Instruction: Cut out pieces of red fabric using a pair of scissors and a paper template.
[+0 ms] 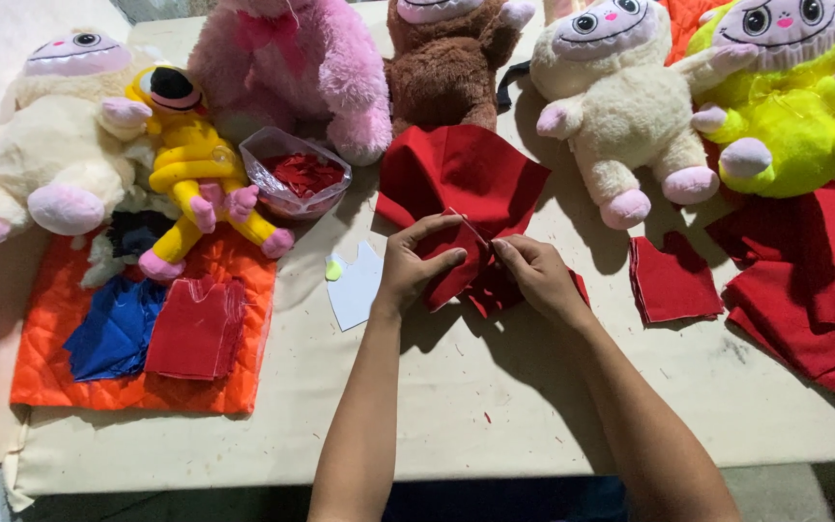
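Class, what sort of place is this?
Probably a soft-toy sewing workshop: plush toys line the table, cut red fabric pieces are stacked, and both hands handle red felt.

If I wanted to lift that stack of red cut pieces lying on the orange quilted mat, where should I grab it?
Probably pinch the red stack at its near edge, coming from the front. It lies flat, that edge faces the open mat, and the blue cloth crowds its left side. Both hands are busy with other red fabric.

Matt red felt cloth (461, 174) — fluffy plush toys (620, 116) — glossy plastic bag (294, 174)
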